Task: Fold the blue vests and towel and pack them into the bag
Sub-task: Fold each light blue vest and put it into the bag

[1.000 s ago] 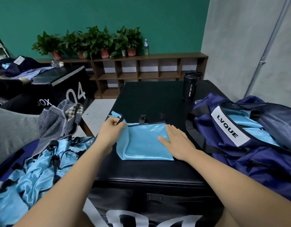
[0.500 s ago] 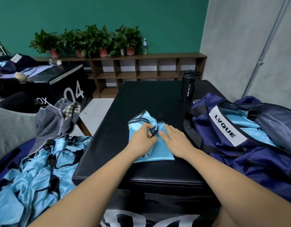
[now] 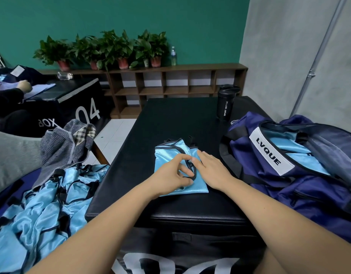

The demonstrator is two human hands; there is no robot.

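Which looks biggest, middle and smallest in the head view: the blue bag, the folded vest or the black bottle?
1. blue bag
2. folded vest
3. black bottle (it stands farther away, so its true size is unsure)

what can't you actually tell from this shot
Head view only:
- the vest: fold count, hidden under the left hand and right hand
- the bag: how many vests inside, covered by its flap and cut by the right edge
- the pile: how many vests remain, tangled and cut by the left and bottom edges
- the striped cloth: whether it is the towel, too bunched
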